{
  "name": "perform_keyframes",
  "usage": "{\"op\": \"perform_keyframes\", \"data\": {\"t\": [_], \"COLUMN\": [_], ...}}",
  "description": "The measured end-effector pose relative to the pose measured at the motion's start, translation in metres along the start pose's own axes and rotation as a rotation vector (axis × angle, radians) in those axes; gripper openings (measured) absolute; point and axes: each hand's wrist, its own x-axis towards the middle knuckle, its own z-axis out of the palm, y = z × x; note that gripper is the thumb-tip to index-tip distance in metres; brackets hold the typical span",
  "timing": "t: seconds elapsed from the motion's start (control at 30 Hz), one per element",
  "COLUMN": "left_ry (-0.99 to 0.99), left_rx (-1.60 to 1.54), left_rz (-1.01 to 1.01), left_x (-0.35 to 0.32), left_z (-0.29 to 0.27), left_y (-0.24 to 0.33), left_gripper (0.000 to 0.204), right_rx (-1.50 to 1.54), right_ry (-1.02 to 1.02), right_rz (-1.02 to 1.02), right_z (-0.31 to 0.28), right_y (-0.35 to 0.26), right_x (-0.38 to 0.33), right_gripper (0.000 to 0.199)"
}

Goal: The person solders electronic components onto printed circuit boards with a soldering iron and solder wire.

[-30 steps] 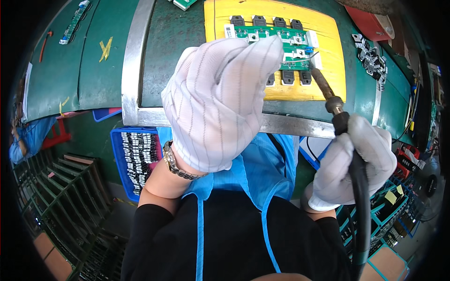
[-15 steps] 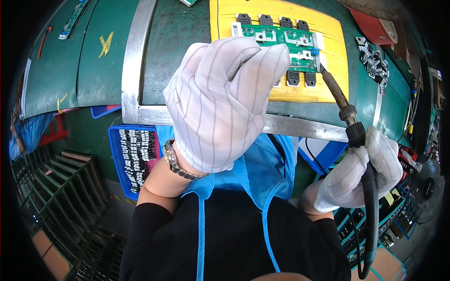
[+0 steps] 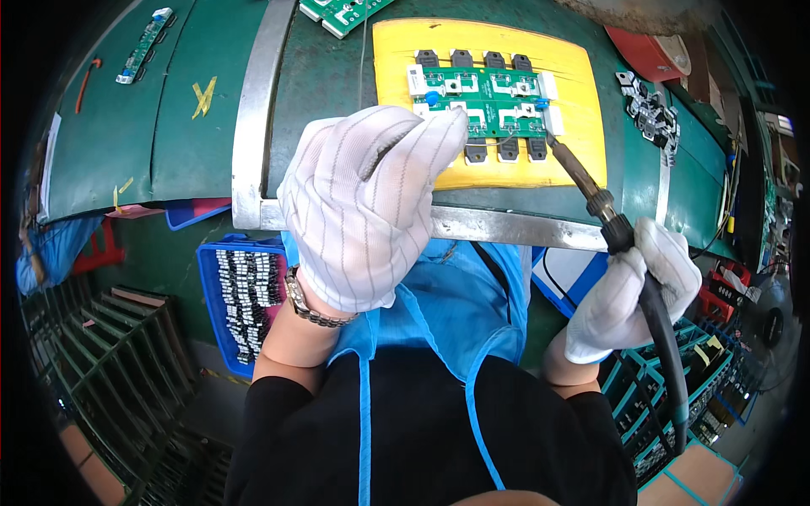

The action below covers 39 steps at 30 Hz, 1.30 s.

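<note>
Fingers [image 3: 666,253] of the right hand [image 3: 629,291], in a white glove, are closed around the black handle of a soldering iron [image 3: 598,202]. The iron slants toward the far edge of the surface [image 3: 321,67]; its tip lies at the lower right corner of a green circuit board [image 3: 485,94], beside a white block [image 3: 553,121]. Tip contact is too small to confirm.

The left hand [image 3: 363,211], gloved likewise, is positioned over the front metal edge [image 3: 506,228] of the surface. Its fingers are bent with a narrow gap; their undersides are hidden, so whether they grip anything cannot be told. The fingertips reach the lower left part of the board, and a thin wire [image 3: 499,142] curves beside them along the board's lower side.

The circuit board lies flat on a yellow pad [image 3: 578,101], between the front and far edges of the surface. Black components [image 3: 508,151] project from its two long sides. Two blue components [image 3: 432,99] are located near its opposite ends.

A second green board [image 3: 342,13] lies toward the far edge of the surface, left of the pad. Metal and black parts [image 3: 650,114] are heaped well to the right of the pad. Below the front edge, left of the person, a blue bin [image 3: 215,304] contains rows of small black-and-white parts [image 3: 245,295].
</note>
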Motion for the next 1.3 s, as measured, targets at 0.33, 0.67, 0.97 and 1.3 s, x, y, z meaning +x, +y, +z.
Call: {"op": "perform_keyframes", "data": {"t": [0.33,0.67,0.97,1.3], "left_ry": [0.021,0.098,0.023,0.165], "left_rx": [-0.036,-0.05,-0.116,0.259], "left_rz": [0.045,0.043,-0.001,-0.15], "left_x": [0.0,0.001,-0.002,-0.045], "left_z": [0.007,0.012,-0.001,-0.065], "left_y": [-0.003,-0.002,0.002,-0.052], "left_gripper": [0.04,0.042,0.044,0.028], "right_rx": [-0.02,0.074,-0.356,0.095], "right_ry": [-0.035,0.077,0.09,0.361], "right_rz": [0.012,0.073,-0.412,0.444], "right_z": [0.004,-0.02,-0.008,-0.057], "right_y": [0.01,0.017,0.096,0.153], "right_x": [-0.015,-0.01,0.081,0.107], "right_gripper": [0.025,0.022,0.031,0.044]}}
